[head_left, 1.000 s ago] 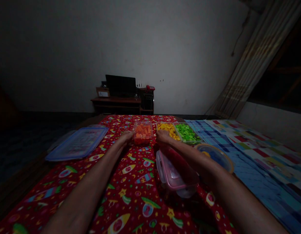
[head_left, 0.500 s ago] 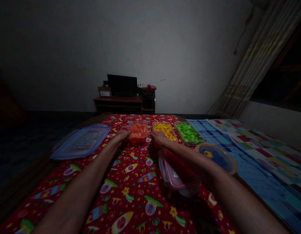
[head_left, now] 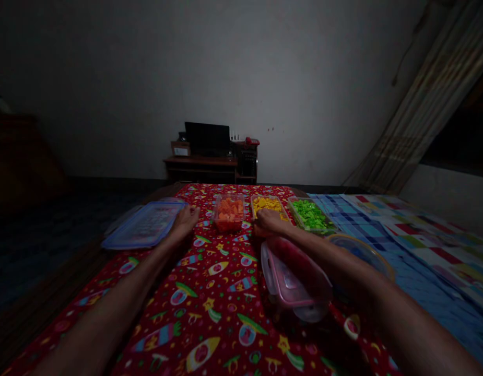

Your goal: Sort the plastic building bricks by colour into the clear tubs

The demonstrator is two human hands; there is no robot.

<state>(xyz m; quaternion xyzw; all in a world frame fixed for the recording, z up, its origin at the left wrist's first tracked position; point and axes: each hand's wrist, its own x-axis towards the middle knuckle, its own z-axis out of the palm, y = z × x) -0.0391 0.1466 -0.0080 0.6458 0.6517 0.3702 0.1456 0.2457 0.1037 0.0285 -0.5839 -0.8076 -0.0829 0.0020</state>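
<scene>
My left hand (head_left: 185, 219) is over the cloth between the blue-rimmed lid and the orange box, with its fingers curled; anything in them is too dark to make out. My right hand (head_left: 268, 220) is closed at the near left corner of the clear box of yellow pieces (head_left: 270, 202), its fingertips hidden. A clear box of orange pieces (head_left: 230, 213) stands between my hands. To the right is a clear box of green pieces (head_left: 309, 214). Beneath my right forearm sits a pink-rimmed clear container (head_left: 290, 284) with side flaps.
A blue-rimmed clear lid (head_left: 145, 224) lies on the left of the red patterned cloth (head_left: 210, 313). A round yellow-rimmed container (head_left: 382, 261) is partly behind my right arm. Blue checked bedding (head_left: 413, 266) is at the right. A low desk (head_left: 202, 162) with a monitor (head_left: 208, 138) stands by the wall.
My left hand has moved left, away from the orange box to beside the blue-rimmed lid. My right hand has shifted slightly toward the yellow box. The whole view has swung a little left.
</scene>
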